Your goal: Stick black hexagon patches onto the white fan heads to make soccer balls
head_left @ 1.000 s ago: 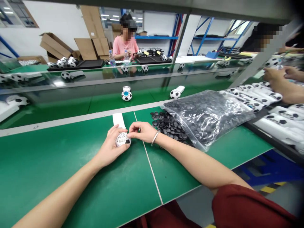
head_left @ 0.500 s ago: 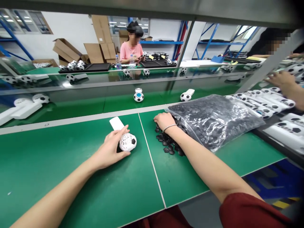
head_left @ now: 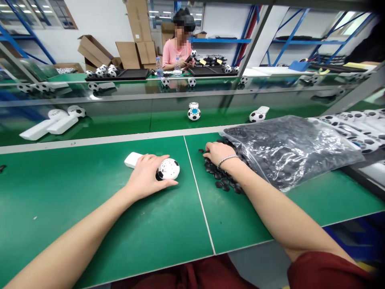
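Observation:
My left hand (head_left: 146,175) grips a white football-shaped fan head (head_left: 169,169) with a few black patches, resting on the green table (head_left: 90,208); its white handle (head_left: 132,159) sticks out to the left behind my fingers. My right hand (head_left: 218,153), with a bracelet at the wrist, lies on a loose pile of small black patch pieces (head_left: 224,181) spilling from a clear plastic bag (head_left: 288,148). Its fingers curl down into the pieces; what they hold is hidden.
A conveyor belt behind the table carries a football fan head (head_left: 194,112), another fan (head_left: 258,115) and white fans (head_left: 51,124) at the left. White fan bodies (head_left: 355,128) lie at the far right. A person in pink (head_left: 177,50) sits at the opposite bench.
My right hand left the fan head and went right to the pile of black pieces, where it stays. The left hand turned the fan head on the table. The camera view shifted left.

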Tool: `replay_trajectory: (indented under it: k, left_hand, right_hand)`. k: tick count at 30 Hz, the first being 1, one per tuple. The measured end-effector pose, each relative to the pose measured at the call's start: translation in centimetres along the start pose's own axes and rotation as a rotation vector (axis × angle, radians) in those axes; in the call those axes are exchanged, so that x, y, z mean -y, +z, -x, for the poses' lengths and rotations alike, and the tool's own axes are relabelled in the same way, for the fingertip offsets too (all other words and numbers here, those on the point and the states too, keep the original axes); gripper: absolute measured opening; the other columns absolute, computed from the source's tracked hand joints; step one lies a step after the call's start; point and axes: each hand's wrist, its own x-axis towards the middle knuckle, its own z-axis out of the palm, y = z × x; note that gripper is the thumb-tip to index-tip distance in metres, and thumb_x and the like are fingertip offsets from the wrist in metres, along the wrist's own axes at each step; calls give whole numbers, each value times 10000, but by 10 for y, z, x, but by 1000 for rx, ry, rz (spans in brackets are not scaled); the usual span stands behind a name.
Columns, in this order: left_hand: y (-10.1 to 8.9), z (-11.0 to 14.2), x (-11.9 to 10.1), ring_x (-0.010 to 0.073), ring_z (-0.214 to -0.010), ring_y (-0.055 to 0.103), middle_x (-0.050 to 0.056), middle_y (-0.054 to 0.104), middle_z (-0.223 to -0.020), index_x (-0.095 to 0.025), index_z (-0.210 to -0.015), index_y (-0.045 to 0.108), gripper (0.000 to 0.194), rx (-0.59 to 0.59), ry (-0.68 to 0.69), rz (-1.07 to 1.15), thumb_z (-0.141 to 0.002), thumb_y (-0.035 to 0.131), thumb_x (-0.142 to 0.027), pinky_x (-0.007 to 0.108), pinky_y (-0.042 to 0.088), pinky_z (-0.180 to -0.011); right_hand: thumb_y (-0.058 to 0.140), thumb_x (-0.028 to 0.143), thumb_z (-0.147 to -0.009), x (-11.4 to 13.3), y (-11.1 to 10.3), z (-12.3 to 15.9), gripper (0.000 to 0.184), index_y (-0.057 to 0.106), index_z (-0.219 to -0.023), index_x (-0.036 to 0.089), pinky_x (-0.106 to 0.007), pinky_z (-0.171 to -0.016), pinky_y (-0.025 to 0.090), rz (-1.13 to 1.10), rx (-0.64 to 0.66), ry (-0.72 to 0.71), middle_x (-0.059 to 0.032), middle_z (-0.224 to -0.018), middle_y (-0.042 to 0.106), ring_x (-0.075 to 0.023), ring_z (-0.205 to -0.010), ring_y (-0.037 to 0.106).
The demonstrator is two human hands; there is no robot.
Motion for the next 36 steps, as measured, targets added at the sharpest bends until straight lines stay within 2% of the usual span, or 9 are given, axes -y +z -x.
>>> replay_trajectory:
  k: [4, 8, 12, 22, 26, 28, 31, 33, 36]
  left_hand:
    - [2, 1, -2, 298, -1019, 484, 104, 593, -1060, -194, -1190, 506, 750, -32, -15, -22, -641, 538, -704, 461, 323, -911]
    - [5, 1, -5, 290, -1005, 487, 104, 594, -1047, -189, -1180, 507, 737, -51, -13, -49, -656, 518, -707, 456, 324, -907]
    - [5, 1, -5, 291, -1003, 488, 105, 593, -1047, -191, -1179, 502, 730, -52, -8, -61, -664, 505, -708, 454, 324, -904]
    - [5, 1, -5, 285, -984, 491, 90, 601, -1023, -181, -1159, 515, 709, -70, -2, -29, -664, 523, -690, 447, 324, -898]
    - [5, 0, -2, 278, -973, 485, 92, 591, -1000, -177, -1160, 515, 733, -60, 44, 2, -639, 547, -690, 443, 325, -908]
    - [5, -1, 0, 271, -982, 482, 90, 586, -1010, -179, -1170, 506, 729, -36, 96, 31, -635, 569, -670, 439, 321, -928]
    - [3, -3, 1, 268, -1019, 477, 78, 585, -1058, -193, -1198, 475, 697, -5, 146, 78, -649, 598, -604, 464, 272, -989]
    - [3, -3, 1, 277, -1072, 462, 78, 570, -1118, -206, -1223, 448, 691, 12, 146, 101, -653, 613, -560, 496, 208, -1032]
    - [4, -2, 1, 300, -1171, 398, 87, 532, -1207, -211, -1253, 419, 692, 38, 132, 121, -662, 621, -508, 527, 144, -1056]
  right_hand:
    - [529, 290, -834, -1, 0, -2, 146, 605, -936, 219, -267, -614, 443, -18, 52, 2, -48, -868, 670, -202, -789, 626]
    - [520, 371, -835, 5, -4, 5, 239, 616, -957, 190, -299, -637, 462, 7, 57, -23, -88, -943, 654, -233, -823, 623]
    - [533, 249, -830, 12, -9, 13, 210, 637, -981, 145, -321, -674, 469, 56, 40, -52, -147, -988, 625, -269, -900, 604]
    - [424, 34, -809, 9, -3, 6, 264, 630, -968, 72, -316, -718, 457, 47, -18, -115, -173, -906, 625, -260, -867, 614]
    - [406, 76, -852, 8, -2, 4, 263, 630, -985, 117, -286, -754, 451, -43, -68, -146, -131, -952, 632, -211, -875, 612]
    - [434, 138, -871, 12, -4, 7, 219, 627, -972, 167, -244, -772, 446, -145, -88, -200, -67, -942, 651, -160, -867, 609]
    - [527, 164, -824, 23, -8, 15, 111, 612, -894, 182, -216, -708, 462, -507, -95, -272, -3, -793, 667, -115, -744, 615]
    - [578, 160, -776, 29, -10, 21, 66, 607, -834, 175, -224, -646, 471, -764, -93, -307, 9, -713, 655, -114, -666, 608]
    - [602, 178, -756, 34, -10, 26, 46, 632, -792, 184, -253, -684, 479, -917, -110, -399, -2, -763, 662, -124, -710, 605]
